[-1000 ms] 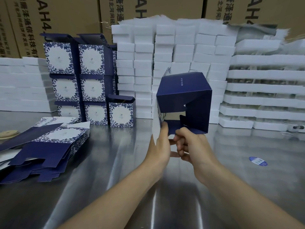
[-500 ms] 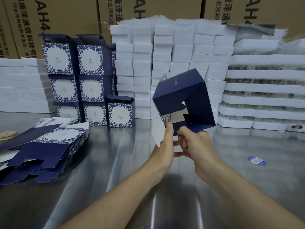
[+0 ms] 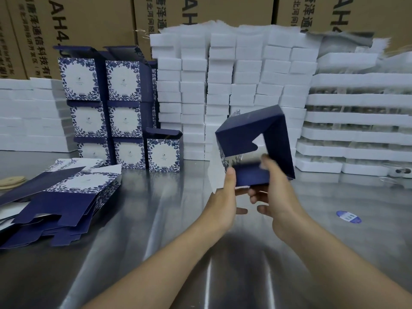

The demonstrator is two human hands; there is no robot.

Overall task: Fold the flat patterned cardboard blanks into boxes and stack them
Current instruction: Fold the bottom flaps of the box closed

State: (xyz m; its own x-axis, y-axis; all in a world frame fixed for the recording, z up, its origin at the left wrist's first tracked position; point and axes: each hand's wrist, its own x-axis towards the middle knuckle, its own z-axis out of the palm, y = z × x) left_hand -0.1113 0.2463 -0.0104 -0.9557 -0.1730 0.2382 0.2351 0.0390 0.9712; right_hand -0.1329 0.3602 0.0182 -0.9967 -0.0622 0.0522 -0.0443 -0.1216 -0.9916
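Observation:
A half-folded navy box (image 3: 252,132) with a blue-and-white patterned side is held tilted above the steel table (image 3: 138,230). My left hand (image 3: 224,197) grips its lower left edge with the thumb up along the side. My right hand (image 3: 275,190) grips the bottom flap, thumb pressed on top of it and blurred. A pile of flat patterned blanks (image 3: 55,197) lies at the left. Finished boxes (image 3: 107,108) stand stacked at the back left, with a single box (image 3: 163,152) beside them.
White foam blocks (image 3: 234,85) are stacked in columns behind the box, with white foam trays (image 3: 356,121) at the right and more foam (image 3: 29,117) at far left. Brown cartons (image 3: 89,21) form the back wall. A blue oval sticker (image 3: 349,216) lies on the table at the right.
The box has rotated further clockwise and tilted. My right hand has shifted up onto the bottom flap and pushes it inward. My left hand keeps its hold.

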